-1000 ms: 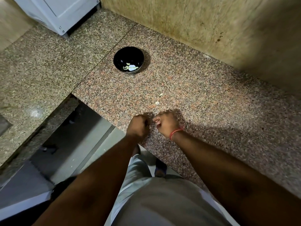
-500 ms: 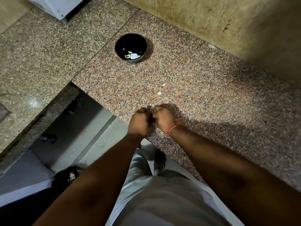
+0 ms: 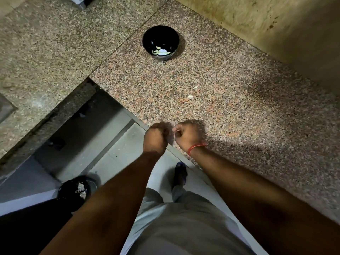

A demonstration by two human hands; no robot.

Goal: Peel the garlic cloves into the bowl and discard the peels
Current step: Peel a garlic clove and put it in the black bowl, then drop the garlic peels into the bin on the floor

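A black bowl [image 3: 147, 36] stands on the speckled granite counter [image 3: 239, 107] at the back and holds a few peeled pale garlic cloves [image 3: 161, 51]. My left hand [image 3: 155, 138] and my right hand [image 3: 187, 136] hover at the counter's front edge, both with curled fingers and fingertips facing each other. They pinch a small garlic clove, which is mostly hidden; only a pale bit [image 3: 174, 128] shows at my right fingertips. A red thread circles my right wrist.
Two small pale peel scraps [image 3: 190, 96] lie on the counter between my hands and the bowl. A black bin [image 3: 77, 190] with pale peels inside stands on the floor at the lower left. A tiled wall [image 3: 276, 24] rises behind the counter.
The view has tilted downwards, so the bin now shows on the floor. My hands, pressed together half a second ago, have parted slightly over the counter edge.
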